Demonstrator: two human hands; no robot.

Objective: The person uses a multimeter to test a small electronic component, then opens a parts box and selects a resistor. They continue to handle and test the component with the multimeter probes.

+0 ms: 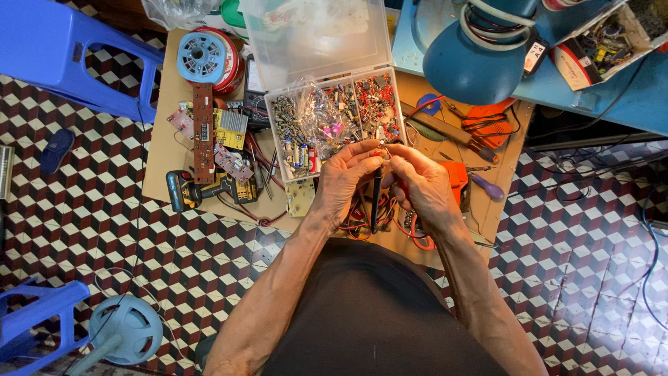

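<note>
Right, looking down from the head camera: both hands meet over the cardboard sheet [161, 157] on the tiled floor. The left hand [346, 179] has its fingers curled together around a thin black probe [376, 202], which hangs nearly straight down between the wrists. The right hand [422, 182] pinches its fingertips onto something tiny at the top of that probe, possibly a small part, too small to tell. Just beyond the knuckles sits the clear parts box [334, 118], lid thrown back, compartments packed with small components. Red wires [362, 216] tangle under the hands. Off to the left lie a long brown circuit board [202, 132] and a blue spool [200, 57]. To the right, a purple-handled screwdriver [487, 186] lies near the orange tool [490, 124].
</note>
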